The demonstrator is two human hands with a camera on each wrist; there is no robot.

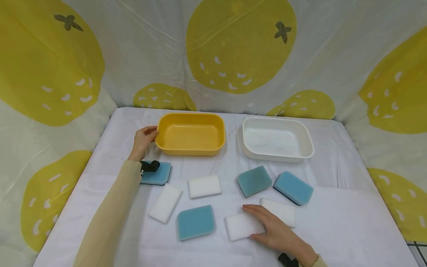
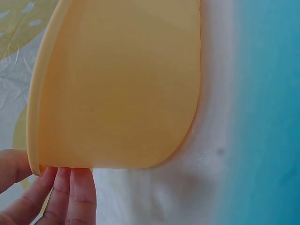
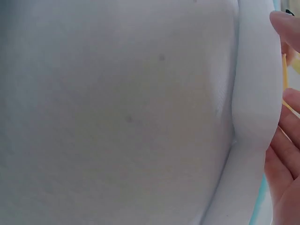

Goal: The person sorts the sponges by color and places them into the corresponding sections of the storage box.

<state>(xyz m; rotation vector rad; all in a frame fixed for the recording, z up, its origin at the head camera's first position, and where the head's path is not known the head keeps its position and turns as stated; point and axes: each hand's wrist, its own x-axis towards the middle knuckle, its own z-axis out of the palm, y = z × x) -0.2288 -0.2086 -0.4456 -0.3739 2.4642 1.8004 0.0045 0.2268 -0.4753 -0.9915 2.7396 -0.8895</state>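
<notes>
At the back left, my left hand holds the left end of a yellow plastic basin. In the left wrist view, fingers touch the basin's outer wall under the rim, with another digit at the rim's other side. My right hand is over a white sponge at the front, thumb and fingers spread around its right end. Whether they press on it cannot be seen. Another white sponge lies just beyond that hand. A blue sponge with a dark underside sits partly behind my left wrist.
A white basin stands right of the yellow one. White sponges and blue sponges lie spread in front of the basins on the white cloth. A patterned curtain hangs behind the table.
</notes>
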